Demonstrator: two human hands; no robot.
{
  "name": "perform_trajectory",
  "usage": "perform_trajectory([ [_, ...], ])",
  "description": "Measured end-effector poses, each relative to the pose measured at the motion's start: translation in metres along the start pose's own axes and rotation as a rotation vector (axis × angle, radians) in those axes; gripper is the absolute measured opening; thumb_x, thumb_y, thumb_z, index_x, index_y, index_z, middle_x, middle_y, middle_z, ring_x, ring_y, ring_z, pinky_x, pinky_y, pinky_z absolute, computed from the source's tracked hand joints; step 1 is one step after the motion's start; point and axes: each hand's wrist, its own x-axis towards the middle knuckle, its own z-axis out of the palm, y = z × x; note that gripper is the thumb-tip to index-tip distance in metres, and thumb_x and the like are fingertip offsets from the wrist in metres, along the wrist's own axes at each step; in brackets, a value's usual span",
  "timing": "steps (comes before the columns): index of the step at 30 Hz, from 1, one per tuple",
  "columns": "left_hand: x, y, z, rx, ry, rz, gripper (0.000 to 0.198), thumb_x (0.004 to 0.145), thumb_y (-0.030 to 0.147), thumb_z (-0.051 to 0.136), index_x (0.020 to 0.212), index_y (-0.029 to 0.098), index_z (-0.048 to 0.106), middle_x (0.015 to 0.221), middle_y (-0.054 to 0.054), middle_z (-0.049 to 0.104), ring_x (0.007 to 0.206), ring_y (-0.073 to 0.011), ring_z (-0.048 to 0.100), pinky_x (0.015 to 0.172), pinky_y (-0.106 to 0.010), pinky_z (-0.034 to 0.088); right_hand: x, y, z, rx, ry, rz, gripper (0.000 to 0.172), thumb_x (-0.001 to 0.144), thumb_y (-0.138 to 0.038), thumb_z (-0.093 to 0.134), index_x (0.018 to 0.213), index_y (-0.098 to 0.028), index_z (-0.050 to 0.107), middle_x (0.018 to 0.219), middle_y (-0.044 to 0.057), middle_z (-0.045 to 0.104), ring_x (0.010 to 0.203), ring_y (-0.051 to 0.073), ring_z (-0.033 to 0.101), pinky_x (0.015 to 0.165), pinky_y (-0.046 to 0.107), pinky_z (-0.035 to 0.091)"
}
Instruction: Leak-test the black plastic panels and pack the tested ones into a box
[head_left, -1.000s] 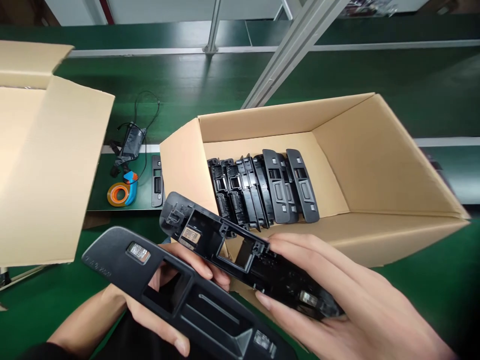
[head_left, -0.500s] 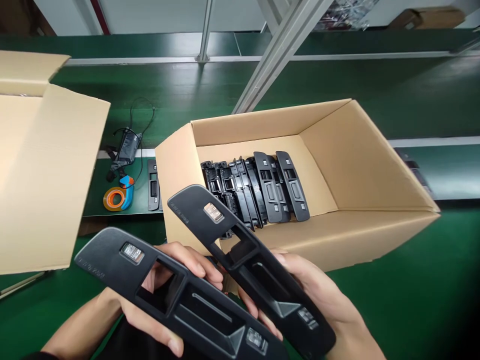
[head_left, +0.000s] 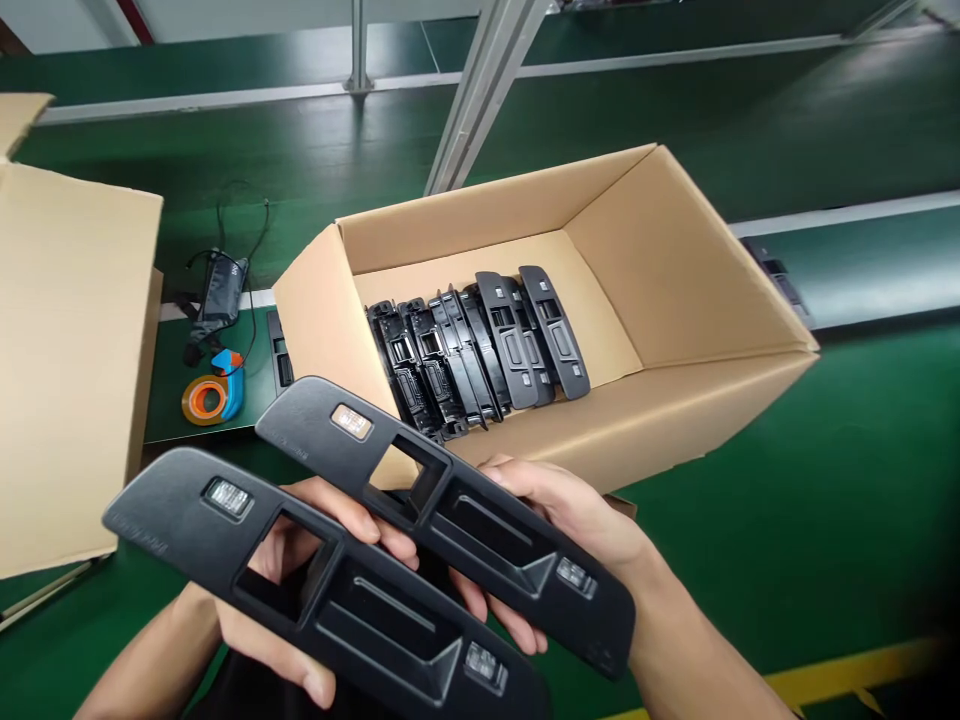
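Note:
I hold two long black plastic panels side by side, faces up. My left hand (head_left: 300,590) grips the nearer panel (head_left: 225,545) from underneath, fingers showing through its cut-out. My right hand (head_left: 577,530) is closed under the farther panel (head_left: 465,520), thumb along its upper edge. Just beyond them stands an open cardboard box (head_left: 675,400) with a row of several matching black panels (head_left: 480,345) on edge at its left end.
A second open cardboard box (head_left: 67,370) stands at the left. Between the boxes lie an orange and blue tape dispenser (head_left: 210,398), a small black device with a cable (head_left: 217,290) and another black part (head_left: 281,352). Green conveyor surfaces and a slanted metal frame post (head_left: 480,90) lie beyond.
My right hand has turned its panel from underside up to face up and brought it down parallel beside the left panel. The view has shifted, so the box sits farther left.

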Motion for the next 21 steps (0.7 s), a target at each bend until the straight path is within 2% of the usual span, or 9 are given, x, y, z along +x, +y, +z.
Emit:
perform_trajectory([
  [5,-0.001,0.002,0.001,0.017,0.033,-0.038,0.083,0.069,0.039,0.103,0.142,0.03,0.064,0.134,-0.011,0.078,0.121,-0.034,0.077,0.106,-0.047,0.063,-0.004,0.005,-0.007,-0.002,0.002,0.06,0.069,0.103,-0.06,0.043,0.079,-0.006,0.078,0.066,0.011,0.071,0.047,0.017,0.067,0.041,0.022,0.054],
  [11,-0.002,0.004,0.002,0.043,0.067,-0.084,0.077,0.073,0.041,0.1,0.14,0.031,0.064,0.132,-0.013,0.078,0.121,-0.0364,0.077,0.105,-0.052,0.063,-0.001,0.004,-0.008,0.014,-0.026,0.032,0.068,0.104,-0.063,0.041,0.087,-0.008,0.077,0.074,0.01,0.073,0.047,0.015,0.064,0.04,0.023,0.052],
  [14,0.0,0.004,0.002,0.051,0.087,-0.077,0.071,0.075,0.043,0.098,0.136,0.03,0.064,0.129,-0.013,0.077,0.118,-0.0365,0.078,0.103,-0.054,0.064,-0.001,-0.001,-0.01,-0.044,0.005,0.033,0.072,0.103,-0.071,0.041,0.09,-0.009,0.074,0.074,0.01,0.072,0.046,0.016,0.063,0.038,0.024,0.049],
  [17,0.003,0.003,0.0,0.035,0.112,-0.114,0.069,0.075,0.04,0.097,0.135,0.029,0.064,0.129,-0.013,0.076,0.119,-0.0372,0.076,0.102,-0.055,0.064,-0.003,-0.01,-0.008,-0.279,0.15,-0.075,0.073,0.096,-0.082,0.051,0.092,-0.012,0.072,0.077,0.009,0.073,0.054,0.018,0.066,0.048,0.027,0.054],
  [19,0.005,0.003,-0.003,0.015,0.123,-0.145,0.07,0.075,0.036,0.097,0.136,0.029,0.064,0.131,-0.013,0.075,0.12,-0.0357,0.075,0.101,-0.052,0.064,-0.005,-0.016,-0.004,-0.554,0.334,-0.211,0.066,0.093,-0.081,0.061,0.094,-0.016,0.07,0.078,0.005,0.072,0.063,0.018,0.067,0.058,0.028,0.056],
  [21,0.006,0.002,-0.006,-0.013,0.142,-0.151,0.07,0.076,0.032,0.096,0.138,0.029,0.064,0.132,-0.012,0.075,0.121,-0.0329,0.075,0.103,-0.048,0.063,-0.007,-0.018,0.0,-0.864,0.562,-0.323,0.054,0.097,-0.073,0.063,0.103,-0.02,0.071,0.083,0.004,0.073,0.073,0.02,0.068,0.066,0.03,0.057],
])
